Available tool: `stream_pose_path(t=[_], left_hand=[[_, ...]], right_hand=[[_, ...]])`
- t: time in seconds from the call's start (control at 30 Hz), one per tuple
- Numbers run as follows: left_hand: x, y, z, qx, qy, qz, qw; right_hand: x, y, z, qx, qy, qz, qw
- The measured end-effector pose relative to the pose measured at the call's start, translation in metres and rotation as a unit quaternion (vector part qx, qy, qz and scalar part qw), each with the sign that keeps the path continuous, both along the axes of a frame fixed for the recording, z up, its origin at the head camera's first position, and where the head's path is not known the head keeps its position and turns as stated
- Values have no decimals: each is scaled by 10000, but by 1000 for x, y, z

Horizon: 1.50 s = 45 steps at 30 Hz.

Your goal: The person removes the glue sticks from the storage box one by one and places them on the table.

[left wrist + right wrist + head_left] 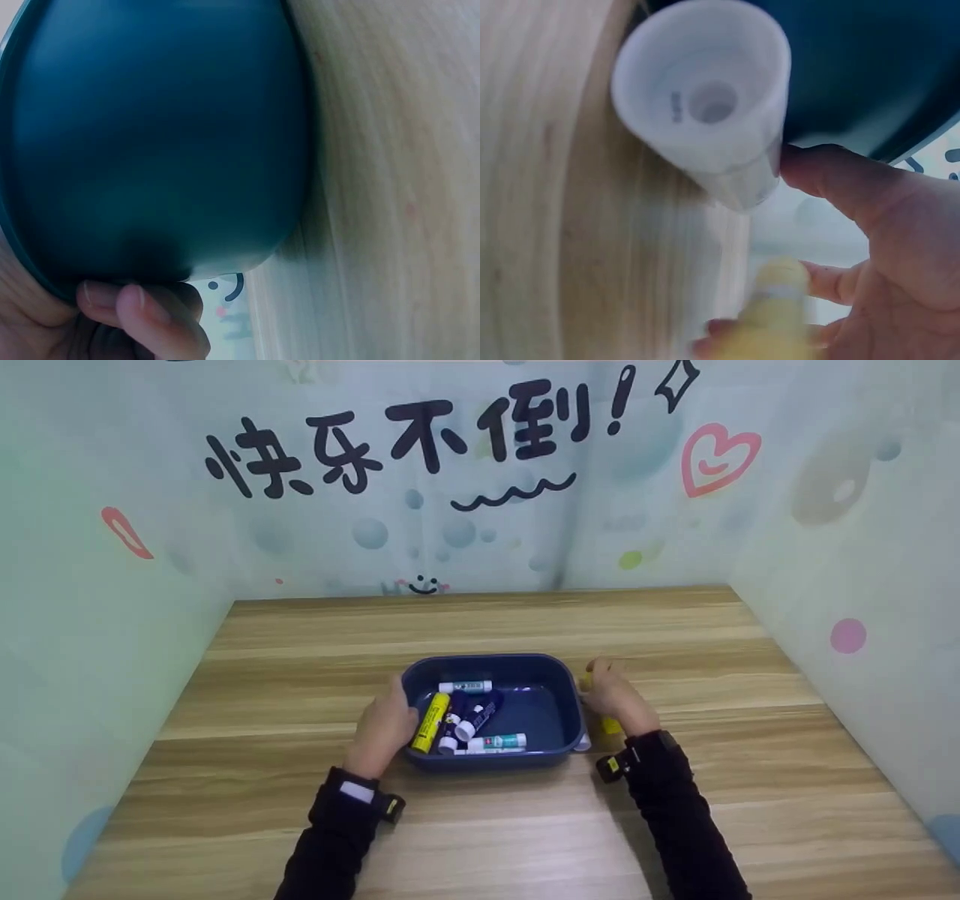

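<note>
A dark blue tub stands on the table with several glue sticks inside, among them a yellow one, dark purple ones with white caps, and white-and-green ones. My left hand grips the tub's left end, its bent fingers against the outer wall. Beside the tub's right end is my right hand, fingers curled round a yellow glue stick that looks blurred. Its thumb is right at a white glue stick next to the tub wall.
The wood-grain table runs back to a pale printed backdrop with large dark characters. Side panels in the same print border the table left and right. Each dark sleeve carries a wrist camera.
</note>
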<state>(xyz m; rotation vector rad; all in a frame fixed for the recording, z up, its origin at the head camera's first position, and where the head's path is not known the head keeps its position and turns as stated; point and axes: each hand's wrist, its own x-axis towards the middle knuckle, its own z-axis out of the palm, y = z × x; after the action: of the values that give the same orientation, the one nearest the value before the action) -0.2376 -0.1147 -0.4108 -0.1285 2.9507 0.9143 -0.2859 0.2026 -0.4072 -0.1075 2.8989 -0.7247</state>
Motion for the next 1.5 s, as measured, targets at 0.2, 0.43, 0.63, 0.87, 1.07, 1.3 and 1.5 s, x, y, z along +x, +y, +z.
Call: stream_pose_path(t=[0.2, 0.43, 0.63, 0.87, 1.07, 1.3, 1.5], left_hand=[[0, -1, -1, -30, 56, 0, 10000], [0, 0, -1, 8, -2, 24, 10000], [1, -1, 0, -63, 72, -26, 10000], [1, -2, 0, -32, 55, -20, 10000], [1, -1, 0, 15, 53, -24, 10000], [0, -1, -1, -5, 21, -19, 10000], [0, -2, -2, -53, 150, -40, 9999]], right_hand=[[-1, -3, 3, 376, -354, 191, 9985], [2, -1, 2, 301, -312, 114, 9990], [5, 0, 2, 387, 101, 225, 9989], [5, -1, 2, 590, 189, 335, 9975], [4, 1, 4, 724, 111, 357, 9967], [5, 3, 7, 841, -16, 292, 9960], [5, 6, 7, 773, -44, 154, 9969]])
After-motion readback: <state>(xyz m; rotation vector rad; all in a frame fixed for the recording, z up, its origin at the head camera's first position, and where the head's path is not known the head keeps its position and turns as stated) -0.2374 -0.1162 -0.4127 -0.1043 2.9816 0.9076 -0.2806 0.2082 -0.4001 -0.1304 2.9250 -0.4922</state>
